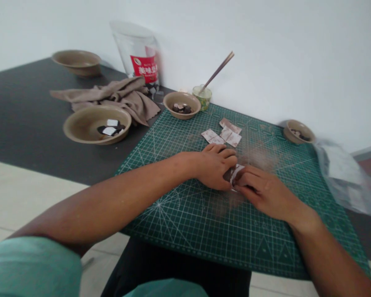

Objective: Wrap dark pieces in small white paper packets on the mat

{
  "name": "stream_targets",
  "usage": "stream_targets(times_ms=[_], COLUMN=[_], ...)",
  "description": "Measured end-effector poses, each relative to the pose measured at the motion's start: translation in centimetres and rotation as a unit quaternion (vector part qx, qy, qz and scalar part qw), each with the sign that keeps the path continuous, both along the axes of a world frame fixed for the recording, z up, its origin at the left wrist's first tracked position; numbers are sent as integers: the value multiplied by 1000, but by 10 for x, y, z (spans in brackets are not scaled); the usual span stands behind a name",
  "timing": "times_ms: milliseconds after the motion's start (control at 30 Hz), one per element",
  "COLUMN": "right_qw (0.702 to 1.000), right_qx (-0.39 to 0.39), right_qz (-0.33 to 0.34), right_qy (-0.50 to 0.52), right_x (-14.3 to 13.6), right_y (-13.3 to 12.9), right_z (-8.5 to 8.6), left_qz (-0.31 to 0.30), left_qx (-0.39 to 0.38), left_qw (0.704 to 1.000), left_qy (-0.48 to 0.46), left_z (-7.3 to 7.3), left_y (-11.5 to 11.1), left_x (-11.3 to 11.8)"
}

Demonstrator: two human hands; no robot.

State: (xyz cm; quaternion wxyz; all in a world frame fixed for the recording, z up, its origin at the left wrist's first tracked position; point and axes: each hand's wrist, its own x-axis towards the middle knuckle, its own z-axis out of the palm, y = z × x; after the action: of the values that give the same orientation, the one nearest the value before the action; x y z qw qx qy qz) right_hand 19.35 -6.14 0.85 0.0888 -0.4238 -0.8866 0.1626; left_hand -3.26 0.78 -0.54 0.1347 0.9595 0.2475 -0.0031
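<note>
Together, the left hand (214, 171) and right hand (262, 192) pinch a small paper packet (235, 174) between curled fingers, pressing it against the middle of the green cutting mat (188, 214). Bare mat lies open toward its near edge; four flat packets (224, 135) sit just beyond the hands. Bowls (181, 104) ring the mat's far edge and corner on the dark desk (24, 119).
</note>
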Motion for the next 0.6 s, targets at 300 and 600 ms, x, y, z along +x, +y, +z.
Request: stream_targets(times_ms=[300, 600], right_qw=[1000, 997], right_qx=[-12, 42], right_qz=[23, -29], right_qy=[-14, -55], right_x=[1, 8], right_y=[-3, 1], right_z=[2, 1], left_qz=[1, 5], left_qx=[-4, -6], left_qw=[1000, 1000], left_qy=[6, 10], left_z=[1, 3], left_y=[0, 0], left_x=[0, 1])
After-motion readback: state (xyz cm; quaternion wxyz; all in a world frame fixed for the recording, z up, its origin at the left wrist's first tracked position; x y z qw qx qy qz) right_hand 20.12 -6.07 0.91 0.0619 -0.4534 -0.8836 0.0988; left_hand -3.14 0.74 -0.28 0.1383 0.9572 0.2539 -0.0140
